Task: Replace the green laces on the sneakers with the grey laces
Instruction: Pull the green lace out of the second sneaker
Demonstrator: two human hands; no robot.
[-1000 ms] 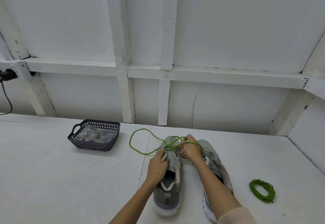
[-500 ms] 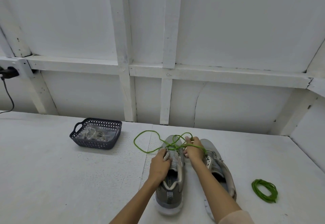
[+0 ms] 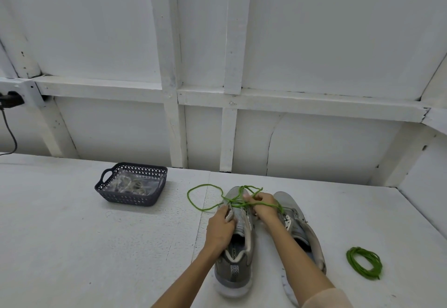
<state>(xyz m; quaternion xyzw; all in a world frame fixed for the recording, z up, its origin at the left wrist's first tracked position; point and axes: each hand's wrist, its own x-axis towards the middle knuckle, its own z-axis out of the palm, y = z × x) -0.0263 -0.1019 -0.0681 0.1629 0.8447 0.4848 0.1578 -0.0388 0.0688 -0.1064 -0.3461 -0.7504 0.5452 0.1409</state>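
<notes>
Head view shows me about halfway through the stripping and nowhere yet with the relacing. Both sneakers stand side by side near the middle of the desk's [image 3: 72, 235] near edge, toes pointing away from me. My left hand [image 3: 221, 225] grips the left sneaker [image 3: 235, 259] by the side of its upper beside the tongue, fingers curled over the eyelet edge to steady it. My right hand [image 3: 264, 207] is closed around the green lace [image 3: 205, 185] just above the toe-end eyelets, with a strand running across its back. Exactly which fingers pinch the lace I cannot tell. Most of that lace already lies loose, looping onto the desk to the left of the toe, so I judge only the lowest eyelets hold it.

The right sneaker [image 3: 297, 223] shows bare eyelets, and a coiled green lace [image 3: 364, 263] lies well apart from it towards the desk's right edge, so that shoe looks finished with its removal.

The grey laces [image 3: 130, 184] sit in a clear wrapper inside the dark basket [image 3: 142, 167] towards the far left of the desk, apparently untouched. Left to do: free this last green lace, then thread grey laces through both sneakers.
</notes>
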